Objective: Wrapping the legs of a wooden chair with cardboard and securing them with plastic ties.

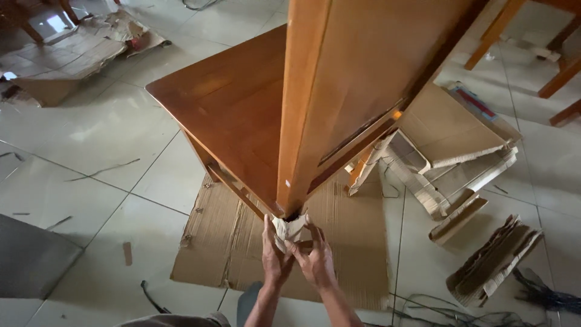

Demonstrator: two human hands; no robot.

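While the camera looks steeply down from head height, two bare forearms reach forward from the bottom edge to the corner of a piece of wooden furniture (254, 115), a glossy orange-brown table or cabinet tipped so that one broad panel faces up and a tall leg or upright rises towards the viewer. Both hands meet at the lowest corner of that upright. A left hand (273, 257) and a right hand (315, 261) have their fingers curled closed around a scrap of pale cardboard wrapping (289, 230) that clings to the corner, thumbs pressed against it. Beneath the furniture and the hands lies a flat cardboard sheet (345, 242), spread on a floor (97, 133) of large glossy pale tiles. To the right sit torn cardboard packing pieces (454, 151), folded and heaped, with another crumpled bundle nearer the lower right. More flattened cardboard (78, 48) lies at the upper left. Orange wooden legs of other furniture (560, 72) show at the upper right.
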